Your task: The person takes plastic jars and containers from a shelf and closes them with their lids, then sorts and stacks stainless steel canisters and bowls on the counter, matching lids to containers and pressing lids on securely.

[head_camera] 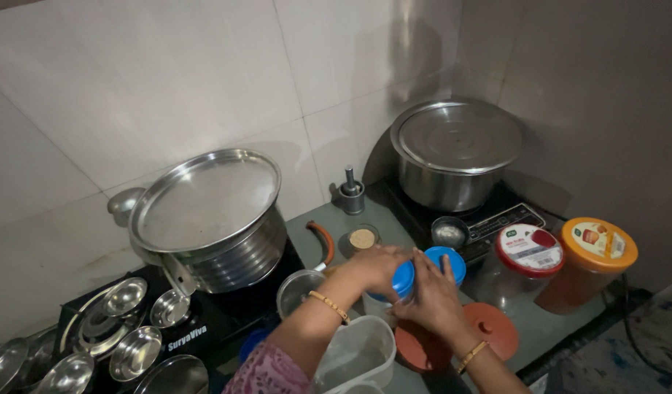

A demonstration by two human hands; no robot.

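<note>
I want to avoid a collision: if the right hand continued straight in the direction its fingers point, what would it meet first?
Probably the small steel bowl just beyond the blue lid under the right hand; depth is uncertain.

From my remote seat: a covered pot (212,219) sits left on a stove (204,321), another covered pot (452,153) behind right on a cooktop (496,219), a mortar (351,193) between them, two jars (562,266) far right.

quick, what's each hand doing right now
left hand: closed on a blue jar lid
right hand: closed around a second blue-lidded jar
</note>
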